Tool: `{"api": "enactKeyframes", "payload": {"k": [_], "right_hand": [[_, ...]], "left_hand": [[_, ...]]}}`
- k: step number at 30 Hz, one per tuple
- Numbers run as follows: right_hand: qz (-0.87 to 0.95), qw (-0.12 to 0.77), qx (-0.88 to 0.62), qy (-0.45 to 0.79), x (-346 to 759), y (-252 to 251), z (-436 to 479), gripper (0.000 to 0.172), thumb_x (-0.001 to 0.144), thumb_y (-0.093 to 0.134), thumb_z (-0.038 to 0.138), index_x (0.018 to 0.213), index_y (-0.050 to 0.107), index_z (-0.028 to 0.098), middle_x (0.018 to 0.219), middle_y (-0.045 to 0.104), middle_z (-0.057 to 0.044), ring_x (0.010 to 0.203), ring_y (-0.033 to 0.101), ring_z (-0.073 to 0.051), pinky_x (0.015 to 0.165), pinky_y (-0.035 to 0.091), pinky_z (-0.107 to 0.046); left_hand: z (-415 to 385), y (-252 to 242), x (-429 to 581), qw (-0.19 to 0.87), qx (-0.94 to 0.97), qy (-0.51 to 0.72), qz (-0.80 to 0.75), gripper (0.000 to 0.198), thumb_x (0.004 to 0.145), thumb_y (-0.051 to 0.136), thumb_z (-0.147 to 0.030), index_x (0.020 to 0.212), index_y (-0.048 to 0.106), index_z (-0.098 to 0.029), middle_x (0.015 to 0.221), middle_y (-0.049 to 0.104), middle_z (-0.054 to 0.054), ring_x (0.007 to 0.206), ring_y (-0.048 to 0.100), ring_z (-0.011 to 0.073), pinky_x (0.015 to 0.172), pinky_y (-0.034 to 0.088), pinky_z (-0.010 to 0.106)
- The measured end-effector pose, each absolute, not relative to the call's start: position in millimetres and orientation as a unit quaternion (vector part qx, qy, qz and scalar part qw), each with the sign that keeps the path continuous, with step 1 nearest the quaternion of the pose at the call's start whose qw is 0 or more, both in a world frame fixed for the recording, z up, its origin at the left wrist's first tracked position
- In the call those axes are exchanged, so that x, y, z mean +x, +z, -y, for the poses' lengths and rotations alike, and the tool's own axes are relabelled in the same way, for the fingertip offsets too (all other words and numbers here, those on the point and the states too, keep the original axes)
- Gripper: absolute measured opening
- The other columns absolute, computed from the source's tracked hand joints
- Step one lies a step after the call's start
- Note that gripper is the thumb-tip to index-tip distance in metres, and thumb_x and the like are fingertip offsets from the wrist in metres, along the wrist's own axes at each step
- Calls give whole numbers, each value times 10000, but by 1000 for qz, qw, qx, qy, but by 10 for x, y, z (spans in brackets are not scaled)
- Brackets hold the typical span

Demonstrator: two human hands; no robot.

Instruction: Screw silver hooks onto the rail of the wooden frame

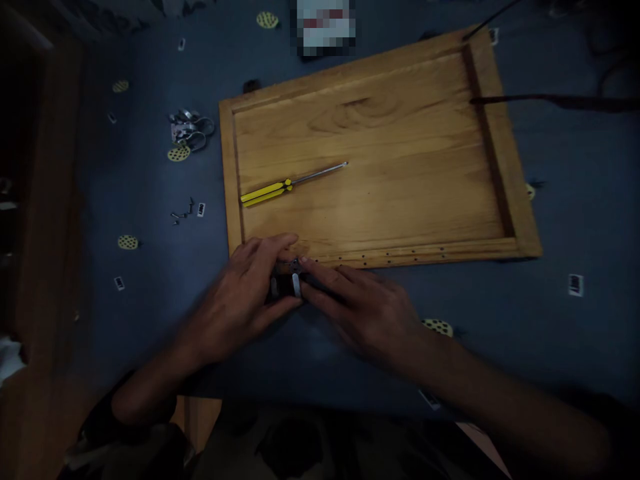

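A framed wooden panel (400, 167) lies on the cloth, with a row of small dark holes along its near edge. At that edge, towards the left, is a curved metal bracket (296, 283). My left hand (245, 280) closes round it from the left, fingers over the frame and thumb below. From the right, the fingertips of my right hand (370, 300) press against the same bracket, which they partly hide. A screwdriver (270, 192) with a yellow and black handle rests on the panel, its tip pointing right.
Several similar metal brackets (187, 130) are piled left of the panel, with several loose screws (183, 213) nearer me. A pixelated box (325, 27) stands beyond the far edge. A dark cord (555, 100) crosses the panel's right side. Patterned blue cloth (565, 347) covers the table.
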State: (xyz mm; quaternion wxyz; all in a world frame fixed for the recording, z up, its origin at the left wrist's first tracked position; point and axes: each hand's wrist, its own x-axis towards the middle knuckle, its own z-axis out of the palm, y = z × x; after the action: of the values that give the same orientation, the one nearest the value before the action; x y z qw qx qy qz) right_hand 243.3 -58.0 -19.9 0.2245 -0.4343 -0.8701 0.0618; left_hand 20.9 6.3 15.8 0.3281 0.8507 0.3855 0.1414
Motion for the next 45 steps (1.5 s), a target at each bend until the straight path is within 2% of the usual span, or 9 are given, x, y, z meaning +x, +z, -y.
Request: {"api": "enactKeyframes", "payload": {"k": [4, 8, 13, 20, 23, 26, 30, 37, 45], "right_hand": [[869, 229, -436, 47, 2428, -187, 571, 353, 1027, 454, 65, 1184, 748, 182, 1409, 714, -107, 942, 738, -194, 785, 621, -321], [868, 244, -430, 52, 2428, -208, 572, 319, 1009, 512, 60, 1212, 732, 171, 1409, 711, -121, 998, 746, -213, 822, 619, -329], [872, 220, -435, 37, 2431, -211, 583, 335, 994, 526, 67, 1234, 729, 182, 1424, 703, -115, 994, 746, -215, 832, 627, -337], [874, 198, -442, 40, 2423, -190, 580, 351, 980, 558, 57, 1235, 738, 217, 1431, 703, -77, 1005, 747, -200, 830, 626, -313], [876, 189, -440, 58, 2430, -209, 577, 372, 968, 582, 58, 1278, 723, 207, 1476, 671, -84, 1054, 735, -212, 850, 616, -319], [878, 195, -435, 53, 2434, -217, 573, 362, 963, 596, 55, 1270, 721, 198, 1479, 667, -91, 1027, 738, -213, 810, 602, -313], [875, 202, -439, 35, 2433, -205, 572, 353, 970, 581, 52, 1251, 725, 210, 1457, 685, -76, 993, 737, -201, 808, 589, -306], [874, 209, -437, 31, 2428, -231, 574, 371, 952, 575, 38, 1250, 726, 199, 1415, 711, -84, 992, 740, -211, 779, 608, -317], [874, 214, -435, 29, 2416, -242, 572, 361, 965, 569, 49, 1258, 729, 187, 1428, 704, -78, 1004, 739, -223, 785, 608, -327]], "left_hand": [[-69, 140, 207, 327, 851, 146, -383, 666, 921, 769, -333, 1489, 425, -289, 1340, 654, 94, 1278, 628, 284, 1100, 547, 469], [-89, 148, 192, 326, 863, 141, -359, 690, 921, 768, -326, 1505, 404, -286, 1368, 643, 103, 1283, 630, 288, 1111, 538, 480], [-107, 164, 142, 349, 854, 146, -358, 772, 893, 804, -407, 1531, 381, -305, 1399, 618, 108, 1311, 617, 299, 1137, 520, 506], [-139, 181, 86, 403, 815, 156, -385, 782, 876, 820, -330, 1528, 388, -326, 1329, 638, 81, 1253, 641, 271, 1112, 538, 493], [-163, 187, 51, 425, 798, 164, -395, 789, 863, 832, -324, 1518, 393, -341, 1304, 635, 72, 1223, 659, 270, 1054, 573, 474], [-184, 187, 28, 423, 795, 176, -397, 803, 832, 860, -325, 1500, 417, -342, 1269, 644, 67, 1197, 670, 278, 1005, 591, 465], [-175, 184, 43, 423, 797, 178, -393, 801, 838, 853, -289, 1508, 416, -342, 1277, 643, 64, 1198, 662, 264, 1036, 576, 451], [-115, 161, 120, 352, 841, 156, -379, 794, 854, 849, -322, 1515, 409, -320, 1286, 659, 65, 1239, 636, 270, 1113, 528, 466], [-107, 105, 160, 299, 865, 174, -364, 712, 902, 796, -395, 1499, 426, -278, 1251, 681, 79, 1216, 648, 277, 1094, 532, 466]]}}
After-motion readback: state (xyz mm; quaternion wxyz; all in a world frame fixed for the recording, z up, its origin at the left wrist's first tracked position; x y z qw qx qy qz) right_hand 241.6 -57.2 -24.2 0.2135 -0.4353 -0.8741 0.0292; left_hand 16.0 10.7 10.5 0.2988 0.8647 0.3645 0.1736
